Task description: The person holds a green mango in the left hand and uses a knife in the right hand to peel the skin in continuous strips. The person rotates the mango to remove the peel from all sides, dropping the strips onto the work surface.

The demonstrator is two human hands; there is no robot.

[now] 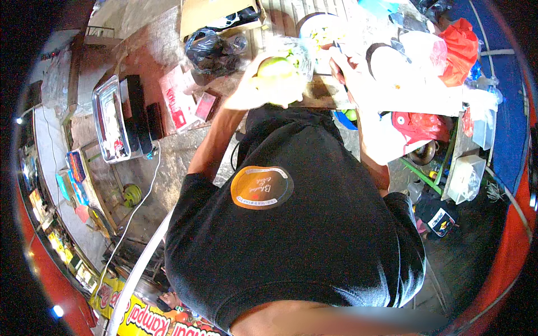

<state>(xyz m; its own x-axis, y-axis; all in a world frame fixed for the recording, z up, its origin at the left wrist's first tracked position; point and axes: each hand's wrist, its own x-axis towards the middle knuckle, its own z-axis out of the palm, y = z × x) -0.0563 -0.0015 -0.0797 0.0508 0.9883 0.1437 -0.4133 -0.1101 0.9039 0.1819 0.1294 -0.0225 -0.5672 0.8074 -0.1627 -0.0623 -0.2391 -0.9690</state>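
My left hand (252, 84) holds a round, pale green fruit (273, 69) above the table's near edge; glare washes out much of both. Fingers curled, my right hand (344, 67) grips a slim tool, probably a knife (335, 43), mostly hidden by the hand and bright light. Just beyond the hands stands a white bowl (303, 28) with small pale yellow-green pieces (323, 35) in it. A clear plastic bag (306, 63) lies between the fruit and the bowl, with bits of green showing by it.
A cardboard box (201, 14) and black plastic bag (201, 52) are at the back left. Left of my arm are a red-and-white packet (173, 98), a small red box (205, 106) and a clear lidded container (111, 122). A red plastic bag (460, 52) sits at the right.
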